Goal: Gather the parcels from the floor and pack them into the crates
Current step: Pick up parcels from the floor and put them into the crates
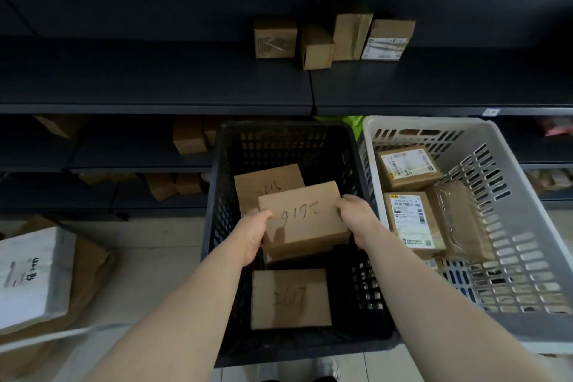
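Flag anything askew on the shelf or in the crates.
On the dark shelf, one small brown cardboard box sits tilted among upright ones. In the white plastic crate, a tape-wrapped brown parcel leans against its wall.

The box (pixel 304 220) you hold is matt brown cardboard; the black crate (pixel 214 226) and the pale crate (pixel 428 122) look like hard, smooth plastic. One parcel (pixel 462 220) in the pale crate wears glossy clear film, and the shelves (pixel 155 77) look matt dark metal.

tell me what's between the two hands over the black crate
A cardboard parcel with a handwritten number fills the gap: the left hand grips its left edge, the right hand its right edge, over the black crate. The head view shows this.
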`<state>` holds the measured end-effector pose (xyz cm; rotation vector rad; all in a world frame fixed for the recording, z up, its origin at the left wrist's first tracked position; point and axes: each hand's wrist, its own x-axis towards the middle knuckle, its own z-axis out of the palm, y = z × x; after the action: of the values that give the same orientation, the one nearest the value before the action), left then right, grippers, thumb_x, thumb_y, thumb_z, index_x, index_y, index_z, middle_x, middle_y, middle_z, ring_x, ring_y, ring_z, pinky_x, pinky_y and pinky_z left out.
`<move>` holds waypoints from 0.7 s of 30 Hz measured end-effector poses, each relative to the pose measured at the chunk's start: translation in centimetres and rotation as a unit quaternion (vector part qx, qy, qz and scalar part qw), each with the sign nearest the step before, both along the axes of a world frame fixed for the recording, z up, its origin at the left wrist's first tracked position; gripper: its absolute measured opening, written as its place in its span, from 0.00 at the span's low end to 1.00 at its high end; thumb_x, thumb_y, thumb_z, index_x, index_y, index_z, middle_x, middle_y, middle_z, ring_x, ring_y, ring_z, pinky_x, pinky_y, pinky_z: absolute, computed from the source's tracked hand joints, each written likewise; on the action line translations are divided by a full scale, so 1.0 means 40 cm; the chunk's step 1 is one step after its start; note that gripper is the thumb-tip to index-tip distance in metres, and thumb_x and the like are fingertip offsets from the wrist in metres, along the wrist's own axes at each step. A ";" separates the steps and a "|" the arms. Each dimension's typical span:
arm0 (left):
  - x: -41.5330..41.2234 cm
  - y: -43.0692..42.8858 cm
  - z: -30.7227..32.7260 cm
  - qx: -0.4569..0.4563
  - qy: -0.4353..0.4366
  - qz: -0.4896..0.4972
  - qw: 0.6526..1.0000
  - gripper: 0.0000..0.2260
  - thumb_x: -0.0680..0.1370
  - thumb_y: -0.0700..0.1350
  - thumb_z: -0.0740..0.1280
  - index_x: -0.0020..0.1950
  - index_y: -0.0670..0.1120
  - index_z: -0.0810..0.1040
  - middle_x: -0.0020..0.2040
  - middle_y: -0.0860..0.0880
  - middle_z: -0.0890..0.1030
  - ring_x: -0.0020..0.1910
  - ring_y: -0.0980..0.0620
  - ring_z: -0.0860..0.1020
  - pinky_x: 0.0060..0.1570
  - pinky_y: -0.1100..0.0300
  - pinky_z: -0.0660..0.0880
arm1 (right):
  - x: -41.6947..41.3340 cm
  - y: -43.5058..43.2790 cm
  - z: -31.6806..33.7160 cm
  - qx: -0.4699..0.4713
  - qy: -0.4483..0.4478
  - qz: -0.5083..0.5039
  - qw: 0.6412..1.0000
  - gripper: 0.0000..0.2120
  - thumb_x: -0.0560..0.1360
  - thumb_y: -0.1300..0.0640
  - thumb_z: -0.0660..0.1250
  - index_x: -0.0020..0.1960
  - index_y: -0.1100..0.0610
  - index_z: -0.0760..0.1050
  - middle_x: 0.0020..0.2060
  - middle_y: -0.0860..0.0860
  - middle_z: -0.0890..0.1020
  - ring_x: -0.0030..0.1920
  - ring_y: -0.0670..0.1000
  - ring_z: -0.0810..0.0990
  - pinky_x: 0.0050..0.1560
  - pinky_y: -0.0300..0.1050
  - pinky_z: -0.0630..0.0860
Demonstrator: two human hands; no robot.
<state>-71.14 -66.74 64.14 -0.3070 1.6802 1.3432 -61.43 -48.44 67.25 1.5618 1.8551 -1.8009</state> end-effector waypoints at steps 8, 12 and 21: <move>0.018 0.006 0.055 -0.035 0.061 -0.085 0.994 0.23 0.80 0.50 0.63 0.75 0.47 0.67 0.69 0.47 0.72 0.65 0.47 0.72 0.65 0.50 0.71 | 0.033 -0.037 0.046 0.013 0.013 0.022 1.000 0.23 0.82 0.58 0.61 0.76 0.56 0.65 0.72 0.54 0.70 0.72 0.56 0.67 0.71 0.49 0.64; 0.050 0.028 0.106 -0.034 0.113 -0.076 0.990 0.20 0.81 0.46 0.62 0.73 0.46 0.69 0.62 0.47 0.76 0.60 0.48 0.76 0.66 0.49 0.71 | 0.081 -0.045 0.094 0.059 0.045 0.001 0.997 0.18 0.82 0.56 0.61 0.71 0.53 0.72 0.66 0.53 0.76 0.65 0.54 0.74 0.67 0.50 0.72; 0.204 0.174 0.288 0.060 0.191 -0.157 0.967 0.05 0.82 0.47 0.60 0.53 0.53 0.76 0.54 0.50 0.80 0.54 0.50 0.79 0.63 0.50 0.73 | 0.291 0.025 0.213 0.117 0.118 -0.088 0.982 0.11 0.78 0.55 0.64 0.57 0.52 0.82 0.42 0.47 0.81 0.43 0.47 0.77 0.51 0.43 0.75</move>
<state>-62.97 -59.80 75.66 0.2987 1.8548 1.3086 -49.77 -47.46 75.76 1.7037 2.1676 -1.9797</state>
